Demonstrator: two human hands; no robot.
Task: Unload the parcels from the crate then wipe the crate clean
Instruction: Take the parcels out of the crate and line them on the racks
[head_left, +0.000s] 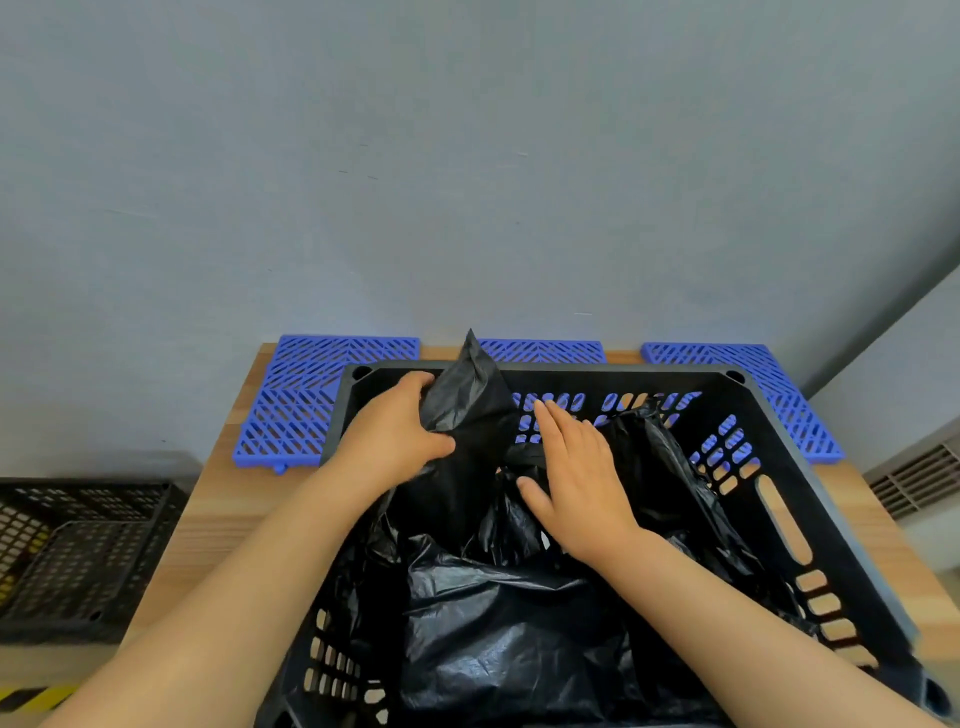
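Note:
A black perforated plastic crate (789, 525) stands on a wooden table, filled with several parcels wrapped in black plastic. My left hand (392, 434) grips one black parcel (470, 410) at the crate's far left; the parcel's top corner pokes above the far rim. My right hand (576, 478) lies with straight fingers on the black wrapping just right of that parcel. A large black parcel (498, 639) fills the near half of the crate, and another (660, 467) leans along the right wall.
Three blue slatted plastic mats (306, 410) lie on the wooden table (208, 525) behind and beside the crate, against a grey wall. More black crates (78, 551) sit lower at the left. A vent grille (914, 483) is at the right.

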